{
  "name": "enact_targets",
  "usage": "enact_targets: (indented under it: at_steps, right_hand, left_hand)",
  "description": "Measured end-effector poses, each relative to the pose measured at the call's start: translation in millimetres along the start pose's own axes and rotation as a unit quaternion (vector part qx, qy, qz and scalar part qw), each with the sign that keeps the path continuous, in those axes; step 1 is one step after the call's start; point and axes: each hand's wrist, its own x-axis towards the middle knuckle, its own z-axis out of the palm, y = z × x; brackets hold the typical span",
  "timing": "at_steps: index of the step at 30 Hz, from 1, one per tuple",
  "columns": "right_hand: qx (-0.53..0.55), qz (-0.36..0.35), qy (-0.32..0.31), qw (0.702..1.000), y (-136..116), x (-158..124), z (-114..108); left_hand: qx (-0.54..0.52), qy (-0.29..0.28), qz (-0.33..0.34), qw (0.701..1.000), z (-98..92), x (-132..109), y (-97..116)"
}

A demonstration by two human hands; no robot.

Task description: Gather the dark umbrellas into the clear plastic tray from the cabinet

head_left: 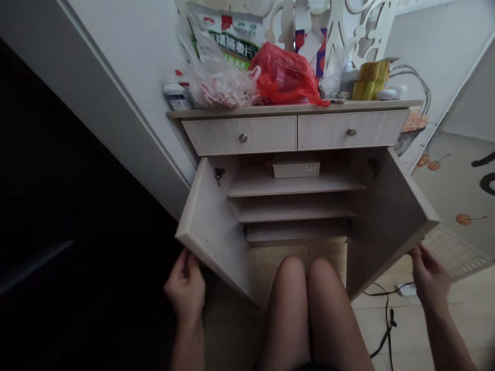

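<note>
Both doors of a pale wooden cabinet stand swung out toward me. My left hand is closed at the outer edge of the left cabinet door, its fingertips partly hidden behind it. On the other side, my right hand pinches the outer face of the right cabinet door near its free edge; whatever its fingers grip there is mostly hidden. Between the doors, a white box sits on the upper shelf. Lower down is another shelf.
Two shut drawers run above the doors. The cabinet top holds a red plastic bag, a clear plastic bag, a cereal bag and yellow packs. Black cables and a white power strip lie at floor right.
</note>
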Motion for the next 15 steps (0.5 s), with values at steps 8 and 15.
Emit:
enact_targets:
  at_steps: [8, 15]
  right_hand:
    - [0.104, -0.057, -0.145, 0.982, -74, -11, 74]
    - [0.081, -0.095, -0.181, 0.975, -124, 1, 175]
  left_hand:
    - [-0.125, -0.213, 0.046, 0.968, 98.3, -41, 18]
    - [-0.17, -0.325, 0.051, 0.929, 210.1, -41, 41]
